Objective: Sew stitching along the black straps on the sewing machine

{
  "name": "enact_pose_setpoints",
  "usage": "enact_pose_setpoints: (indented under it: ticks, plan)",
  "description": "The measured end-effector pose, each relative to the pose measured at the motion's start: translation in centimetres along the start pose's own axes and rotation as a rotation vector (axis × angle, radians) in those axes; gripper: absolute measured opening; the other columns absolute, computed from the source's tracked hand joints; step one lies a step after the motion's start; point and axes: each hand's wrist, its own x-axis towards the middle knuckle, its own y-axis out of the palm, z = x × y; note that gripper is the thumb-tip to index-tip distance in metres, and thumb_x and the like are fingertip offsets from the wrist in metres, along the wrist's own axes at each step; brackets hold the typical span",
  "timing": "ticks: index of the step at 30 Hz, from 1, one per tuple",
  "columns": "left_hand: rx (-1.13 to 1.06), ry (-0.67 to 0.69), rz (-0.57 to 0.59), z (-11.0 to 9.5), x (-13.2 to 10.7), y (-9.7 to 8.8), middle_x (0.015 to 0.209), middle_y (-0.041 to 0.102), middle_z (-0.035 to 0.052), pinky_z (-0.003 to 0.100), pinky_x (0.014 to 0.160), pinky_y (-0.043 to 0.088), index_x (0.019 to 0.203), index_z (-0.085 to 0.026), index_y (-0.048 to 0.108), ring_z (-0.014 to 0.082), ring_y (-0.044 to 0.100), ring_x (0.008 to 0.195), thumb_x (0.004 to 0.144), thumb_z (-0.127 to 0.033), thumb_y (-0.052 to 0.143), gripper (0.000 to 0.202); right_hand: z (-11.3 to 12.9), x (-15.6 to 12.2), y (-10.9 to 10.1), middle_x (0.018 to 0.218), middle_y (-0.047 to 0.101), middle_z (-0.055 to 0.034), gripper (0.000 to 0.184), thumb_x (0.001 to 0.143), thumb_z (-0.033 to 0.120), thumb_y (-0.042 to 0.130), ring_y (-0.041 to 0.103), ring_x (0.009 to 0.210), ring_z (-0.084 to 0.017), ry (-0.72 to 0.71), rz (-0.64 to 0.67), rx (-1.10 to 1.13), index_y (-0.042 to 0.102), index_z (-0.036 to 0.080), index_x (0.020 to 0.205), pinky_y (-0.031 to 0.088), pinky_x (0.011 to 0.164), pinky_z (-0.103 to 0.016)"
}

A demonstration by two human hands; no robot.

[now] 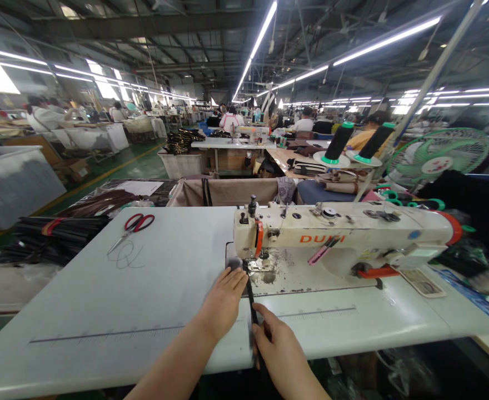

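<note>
A narrow black strip (pixel 250 294) runs from under the needle area of the sewing machine (pixel 344 239) down over the table's front edge. My left hand (pixel 224 300) lies flat beside the presser foot, fingers stretched forward at the strip's upper end. Nearer to me, my right hand (pixel 275 339) pinches the strip between thumb and forefinger close to the front edge. The strip's lower part hangs below the table and is partly hidden by the right hand.
Red-handled scissors (pixel 134 226) and a loose thread (pixel 126 256) lie on the white table (pixel 165 294) at left. Two black thread cones (pixel 339 141) stand behind the machine, near a green fan (pixel 440 158). Bundled black strips (pixel 56 236) are piled at far left.
</note>
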Motion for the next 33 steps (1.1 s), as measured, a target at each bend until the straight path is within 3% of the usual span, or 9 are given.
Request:
enact_pose_setpoints:
  ticks: [7, 16, 19, 22, 24, 28, 30, 33]
  plan:
    - [-0.002, 0.0, -0.018, 0.2, -0.1, 0.2, 0.138, 0.07, 0.0144, 0.054, 0.118, 0.048, 0.134, -0.012, 0.067, 0.0269, 0.063, 0.133, 0.086, 0.003, 0.04, 0.057, 0.7, 0.3, 0.0, 0.071, 0.074, 0.0012, 0.05, 0.096, 0.031, 0.051, 0.07, 0.063, -0.02, 0.002, -0.012, -0.045, 0.06, 0.023, 0.144, 0.051, 0.068, -0.03]
    - [-0.052, 0.047, -0.06, 0.2, 0.1, -0.1, 0.128, 0.075, 0.0127, 0.054, 0.115, 0.052, 0.123, -0.013, 0.072, 0.0261, 0.069, 0.123, 0.086, 0.002, 0.044, 0.049, 0.7, -0.3, -0.3, 0.072, 0.07, 0.0006, 0.052, 0.089, 0.029, 0.058, 0.069, 0.072, -0.024, 0.004, -0.08, -0.219, 0.063, 0.024, 0.14, 0.047, 0.07, -0.032]
    - [-0.067, 0.028, -0.035, -0.2, 0.3, -0.8, 0.128, 0.074, 0.0143, 0.054, 0.116, 0.051, 0.124, -0.011, 0.071, 0.0268, 0.068, 0.123, 0.085, 0.001, 0.046, 0.048, -0.3, -0.5, 0.1, 0.064, 0.062, 0.0037, 0.049, 0.089, 0.034, 0.058, 0.064, 0.058, -0.02, 0.003, -0.051, -0.08, 0.064, 0.02, 0.135, 0.047, 0.061, -0.031]
    - [-0.096, 0.015, 0.008, -0.8, 0.6, -1.7, 0.13, 0.072, 0.0155, 0.052, 0.117, 0.051, 0.126, -0.011, 0.068, 0.0275, 0.067, 0.124, 0.085, -0.003, 0.049, 0.045, -1.5, -0.6, 0.7, 0.057, 0.055, 0.0075, 0.058, 0.086, 0.048, 0.059, 0.052, 0.042, -0.017, 0.065, 0.003, 0.168, 0.061, 0.016, 0.133, 0.042, 0.046, -0.029]
    - [-0.113, -0.001, 0.03, -1.2, 0.8, -2.1, 0.131, 0.07, 0.0162, 0.051, 0.117, 0.051, 0.125, -0.011, 0.066, 0.0281, 0.066, 0.125, 0.086, -0.007, 0.053, 0.041, -2.1, -0.8, 0.9, 0.051, 0.051, 0.0098, 0.059, 0.081, 0.057, 0.063, 0.043, 0.036, -0.014, 0.085, 0.043, 0.3, 0.064, 0.015, 0.122, 0.035, 0.041, -0.028]
    - [-0.094, -0.008, 0.069, -1.4, 0.9, -2.3, 0.131, 0.069, 0.0148, 0.046, 0.113, 0.055, 0.121, -0.014, 0.064, 0.0274, 0.067, 0.123, 0.09, -0.011, 0.057, 0.031, -2.5, -1.3, 0.3, 0.053, 0.048, 0.0072, 0.04, 0.078, 0.058, 0.073, 0.041, 0.051, -0.011, -0.037, 0.12, 0.411, 0.062, 0.019, 0.074, 0.031, 0.054, -0.026]
    - [-0.052, 0.023, 0.093, -1.3, 0.9, -2.1, 0.126, 0.07, 0.0123, 0.043, 0.112, 0.055, 0.119, -0.015, 0.063, 0.0257, 0.068, 0.12, 0.095, -0.009, 0.055, 0.027, -2.4, -1.6, 0.0, 0.061, 0.049, 0.0054, 0.041, 0.076, 0.054, 0.078, 0.042, 0.061, -0.012, -0.107, 0.131, 0.393, 0.059, 0.019, 0.066, 0.033, 0.061, -0.027]
    - [-0.012, 0.059, 0.123, -1.1, 0.6, -1.8, 0.123, 0.07, 0.0105, 0.04, 0.112, 0.054, 0.12, -0.016, 0.062, 0.0249, 0.068, 0.12, 0.098, -0.008, 0.052, 0.026, -2.4, -1.8, -0.1, 0.07, 0.055, 0.0021, 0.034, 0.074, 0.049, 0.08, 0.049, 0.069, -0.015, -0.172, 0.067, 0.289, 0.066, 0.019, 0.068, 0.039, 0.067, -0.029]
